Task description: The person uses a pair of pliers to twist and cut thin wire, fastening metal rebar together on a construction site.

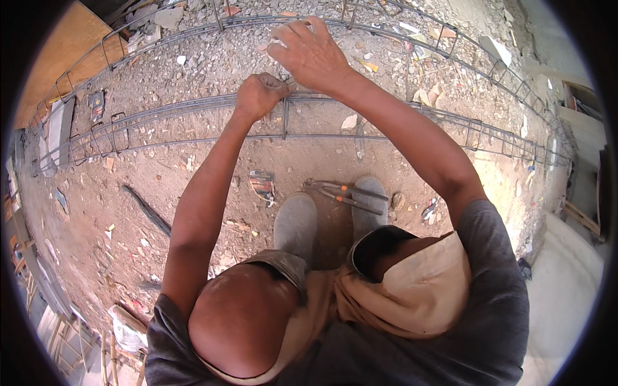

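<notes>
My left hand (261, 95) is closed, its thumb and fingers pinched together at the top of a square stirrup (285, 118) on the nearer rebar cage (187, 109). What it pinches is too small to make out. Just beyond and to its right, my right hand (311, 56) is raised over the gravel with its fingers bent and apart, and nothing shows in it. A pair of long-handled pincers (335, 187) with orange marks lies on the ground by my boots (296, 222), its handles reaching across the right boot.
A second rebar cage (399, 32) runs along the far side over gravel. A bundle of dark wire (148, 212) lies on the dirt at left. Concrete blocks (61, 125) stand under the cage's left end, near an orange-brown board (64, 51). Torn packaging (262, 185) litters the ground.
</notes>
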{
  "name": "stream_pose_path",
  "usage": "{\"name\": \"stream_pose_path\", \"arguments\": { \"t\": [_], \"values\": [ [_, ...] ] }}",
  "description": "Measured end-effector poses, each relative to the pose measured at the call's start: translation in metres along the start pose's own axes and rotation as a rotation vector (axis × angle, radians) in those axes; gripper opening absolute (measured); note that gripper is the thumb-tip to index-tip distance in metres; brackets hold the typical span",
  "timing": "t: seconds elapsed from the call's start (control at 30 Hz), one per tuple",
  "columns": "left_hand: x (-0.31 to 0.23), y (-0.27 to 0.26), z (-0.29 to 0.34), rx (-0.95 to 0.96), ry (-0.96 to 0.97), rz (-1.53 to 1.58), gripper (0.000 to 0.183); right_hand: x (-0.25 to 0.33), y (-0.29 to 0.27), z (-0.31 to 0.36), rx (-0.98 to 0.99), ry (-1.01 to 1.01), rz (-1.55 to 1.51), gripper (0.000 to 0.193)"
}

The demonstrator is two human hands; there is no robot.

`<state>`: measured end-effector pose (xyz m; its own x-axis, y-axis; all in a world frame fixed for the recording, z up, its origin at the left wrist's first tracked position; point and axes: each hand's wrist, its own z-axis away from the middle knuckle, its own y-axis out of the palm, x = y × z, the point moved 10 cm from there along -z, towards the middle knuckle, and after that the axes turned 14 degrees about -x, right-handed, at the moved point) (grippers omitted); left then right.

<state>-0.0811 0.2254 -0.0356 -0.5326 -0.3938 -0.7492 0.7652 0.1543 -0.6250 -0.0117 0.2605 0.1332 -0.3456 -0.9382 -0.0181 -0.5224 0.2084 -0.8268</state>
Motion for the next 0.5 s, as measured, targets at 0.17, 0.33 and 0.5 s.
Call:
{"name": "stream_pose_path", "arguments": {
  "t": [0.17, 0.33, 0.5],
  "values": [
    [-0.001, 0.001, 0.000, -0.063, 0.112, -0.081, 0.033, 0.049, -0.015, 0.194, 0.928, 0.593, -0.437, 0.061],
    [-0.010, -0.004, 0.005, -0.234, 0.192, -0.159, 0.045, 0.092, -0.058, 0.319, 1.230, 0.480, -0.185, 0.060],
    [0.000, 0.002, 0.001, -0.085, 0.058, -0.203, 0.047, 0.112, -0.050, 0.342, 1.042, 0.294, -0.183, 0.055]
  ]
}}
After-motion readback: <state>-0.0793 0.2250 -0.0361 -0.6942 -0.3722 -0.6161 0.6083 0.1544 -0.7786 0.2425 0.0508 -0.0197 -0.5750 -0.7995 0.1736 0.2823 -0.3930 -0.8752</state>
